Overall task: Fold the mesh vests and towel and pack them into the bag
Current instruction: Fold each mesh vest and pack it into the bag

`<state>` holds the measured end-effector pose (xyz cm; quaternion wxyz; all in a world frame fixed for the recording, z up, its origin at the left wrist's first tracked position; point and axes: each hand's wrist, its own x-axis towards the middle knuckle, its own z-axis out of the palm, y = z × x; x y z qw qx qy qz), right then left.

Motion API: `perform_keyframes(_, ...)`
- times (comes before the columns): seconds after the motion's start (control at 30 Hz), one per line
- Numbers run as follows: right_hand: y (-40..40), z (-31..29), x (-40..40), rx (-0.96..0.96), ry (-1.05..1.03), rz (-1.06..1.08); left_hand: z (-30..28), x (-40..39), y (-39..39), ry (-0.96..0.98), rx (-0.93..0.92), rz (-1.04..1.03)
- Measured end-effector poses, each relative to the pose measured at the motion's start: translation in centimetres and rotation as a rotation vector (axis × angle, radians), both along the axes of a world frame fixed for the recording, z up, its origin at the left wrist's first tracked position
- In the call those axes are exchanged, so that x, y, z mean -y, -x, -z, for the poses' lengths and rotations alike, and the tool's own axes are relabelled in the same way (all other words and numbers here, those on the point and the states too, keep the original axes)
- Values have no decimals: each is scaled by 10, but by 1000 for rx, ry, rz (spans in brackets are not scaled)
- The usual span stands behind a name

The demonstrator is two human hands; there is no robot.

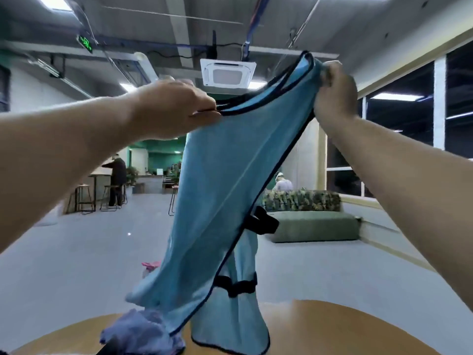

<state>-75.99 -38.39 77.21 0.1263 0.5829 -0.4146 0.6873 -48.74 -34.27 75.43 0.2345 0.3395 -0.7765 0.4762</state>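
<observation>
A light blue mesh vest (217, 190) with dark trim and black side straps hangs in the air in front of me. My left hand (176, 108) pinches its top edge at one shoulder. My right hand (335, 90) grips the other shoulder, raised a little higher. The vest's lower hem reaches down to the wooden table (320, 326). A crumpled purple-blue cloth (140, 331) lies on the table at the lower left, partly behind the vest. A bit of pink fabric (151, 265) shows beyond the table edge. No bag is visible.
A large open room with grey floor lies beyond the table. A green sofa with a camouflage cover (307, 213) stands at the right. High tables and stools (87, 196) with a standing person are far left. Windows line the right wall.
</observation>
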Motion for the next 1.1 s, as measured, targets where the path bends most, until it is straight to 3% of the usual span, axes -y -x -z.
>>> perform_keyframes(0.1, 4, 16, 13, -220, -376, 64, 28, 9, -6, -371, 29, -138)
perform_keyframes(0.17, 3, 18, 12, -181, -319, 93, 40, 10, -13, -495, 15, -84)
perform_keyframes(0.27, 2, 7, 1, -116, -272, 83, 25, -4, -13, -383, -94, 32)
perform_keyframes(0.43, 8, -5, -15, -65, -307, 17, 19, -29, -2, -358, -163, 149)
perform_keyframes(0.63, 19, -21, -41, -105, -155, 87, 8, -54, 9, -400, -487, 392)
perform_keyframes(0.73, 16, -2, -38, -310, -400, 152, 31, -50, 8, -551, -295, 153)
perform_keyframes(0.83, 14, 17, -30, -335, -365, 200, 57, -39, 6, -609, -117, 61)
perform_keyframes(1.1, 17, 4, -48, -77, -335, 46, 51, -47, 17, -429, -384, 316)
